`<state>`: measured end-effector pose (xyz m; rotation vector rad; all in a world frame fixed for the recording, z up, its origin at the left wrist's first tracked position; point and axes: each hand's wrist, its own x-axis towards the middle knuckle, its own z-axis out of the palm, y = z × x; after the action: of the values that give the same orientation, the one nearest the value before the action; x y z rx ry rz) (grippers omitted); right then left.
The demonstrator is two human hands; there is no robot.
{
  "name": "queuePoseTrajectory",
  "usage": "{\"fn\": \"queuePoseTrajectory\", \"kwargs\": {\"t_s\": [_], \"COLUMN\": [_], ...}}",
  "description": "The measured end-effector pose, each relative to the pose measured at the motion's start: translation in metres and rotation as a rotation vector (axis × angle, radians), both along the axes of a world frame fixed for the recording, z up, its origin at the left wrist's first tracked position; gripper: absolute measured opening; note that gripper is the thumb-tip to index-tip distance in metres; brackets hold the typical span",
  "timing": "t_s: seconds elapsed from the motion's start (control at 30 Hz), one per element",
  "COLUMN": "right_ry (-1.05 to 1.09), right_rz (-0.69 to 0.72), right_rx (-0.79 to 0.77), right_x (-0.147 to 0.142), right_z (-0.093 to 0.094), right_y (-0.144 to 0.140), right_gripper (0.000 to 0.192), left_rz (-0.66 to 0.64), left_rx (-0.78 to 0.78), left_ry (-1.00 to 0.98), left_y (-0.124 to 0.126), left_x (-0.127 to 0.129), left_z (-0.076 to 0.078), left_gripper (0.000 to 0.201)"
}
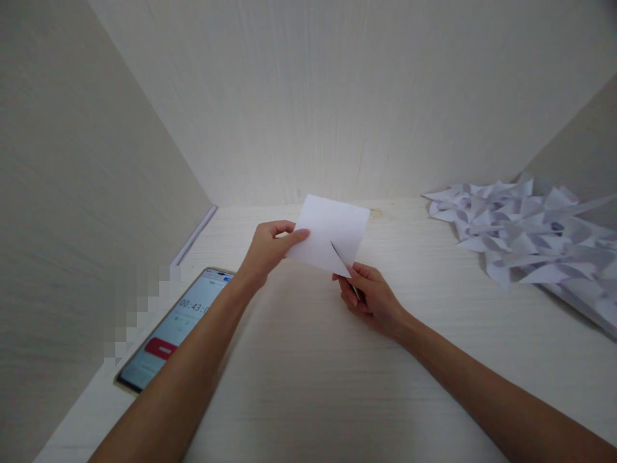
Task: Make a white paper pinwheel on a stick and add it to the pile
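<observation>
Two hands [270,247] [369,297], one paper sheet [330,233]

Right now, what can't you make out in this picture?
Head view only:
- Phone: its near end is hidden by the left forearm, one corner by pixelation; timer digits cut off.
- Right hand: the thin dark item it grips is too small to identify.
- Folded paper pile: cut off by the right edge.

paper sheet [330,231] white | desk [308,386] pale woodgrain | phone [176,328] button red
</observation>
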<state>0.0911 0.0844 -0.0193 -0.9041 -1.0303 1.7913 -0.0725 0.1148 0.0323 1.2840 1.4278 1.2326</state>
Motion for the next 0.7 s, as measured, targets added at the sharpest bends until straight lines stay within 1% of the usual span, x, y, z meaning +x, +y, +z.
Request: {"fn": "queuePoseTrajectory", "kwargs": {"t_s": [0.1, 0.17, 0.27, 0.33, 0.43, 0.5, 0.6, 0.7], "right_ry": [-0.021, -0.022, -0.006, 0.014, 0.043, 0.052, 0.061, 0.075], "right_rz": [0.036, 0.054, 0.056, 0.034, 0.013, 0.015, 0.009, 0.012], "right_rx": [0.019, 0.029, 0.038, 0.033, 0.022, 0.025, 0.045, 0.056], "right_x": [0.001, 0.002, 0.002, 0.003, 0.003, 0.003, 0.002, 0.002], "right_z": [-0.001, 0.000, 0.001, 0.001, 0.000, 0.000, 0.000, 0.001], "right_y": [0.001, 0.001, 0.001, 0.001, 0.000, 0.000, -0.001, -0.001], "right_gripper": [0.021, 0.023, 0.025, 0.025, 0.026, 0.028, 0.028, 0.027], "left_rz": [-0.073, -0.056, 0.025, 0.064, 0.101, 0.095, 0.046, 0.029], "left_rx": [-0.002, 0.019, 0.062, 0.070, 0.027, -0.009, -0.046, -0.070], "left_ry": [0.108, 0.109, 0.003, -0.091, -0.203, -0.272, -0.329, -0.353], "left_y": [-0.001, -0.001, 0.002, 0.004, 0.005, 0.003, -0.002, -0.009], "left_x": [-0.006, -0.011, -0.018, -0.019, -0.010, 0.001, 0.018, 0.029], "left_z": [0.008, 0.010, 0.008, 0.004, -0.001, -0.004, -0.009, -0.013], "left_gripper": [0.011, 0.015, 0.032, 0.037, 0.027, 0.020, 0.018, 0.017]}}
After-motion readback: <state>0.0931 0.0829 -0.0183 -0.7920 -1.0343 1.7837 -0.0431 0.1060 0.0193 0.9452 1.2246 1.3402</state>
